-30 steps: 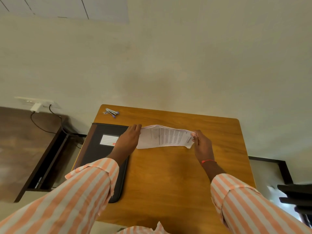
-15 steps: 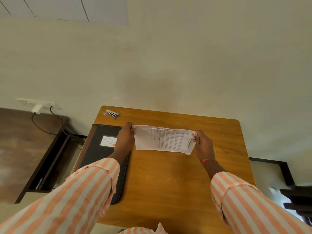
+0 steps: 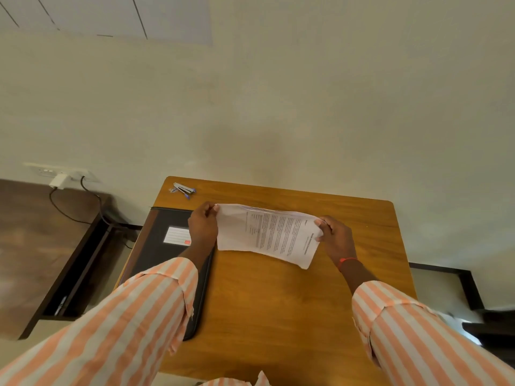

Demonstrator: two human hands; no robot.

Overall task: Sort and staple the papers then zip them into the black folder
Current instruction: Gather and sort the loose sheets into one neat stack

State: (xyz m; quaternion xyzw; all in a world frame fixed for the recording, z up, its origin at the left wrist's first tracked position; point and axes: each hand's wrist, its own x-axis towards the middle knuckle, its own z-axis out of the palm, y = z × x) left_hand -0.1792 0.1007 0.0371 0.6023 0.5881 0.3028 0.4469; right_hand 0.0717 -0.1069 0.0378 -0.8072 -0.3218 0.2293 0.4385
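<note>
Papers (image 3: 267,235) held as one stack just over mid bench (image 3: 278,307), pinched at either end by left grip (image 3: 203,227) and right grip (image 3: 338,240). Sorting judged underway. Stapler (image 3: 182,188) untouched, far left corner; black folder (image 3: 164,254) apparently closed, left side. Stapling and zipping not yet done.

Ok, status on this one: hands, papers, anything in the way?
Left hand and right hand each grip one end of the papers. Stapler untouched at the far left corner; black folder lies closed at left. Nothing blocking.
</note>
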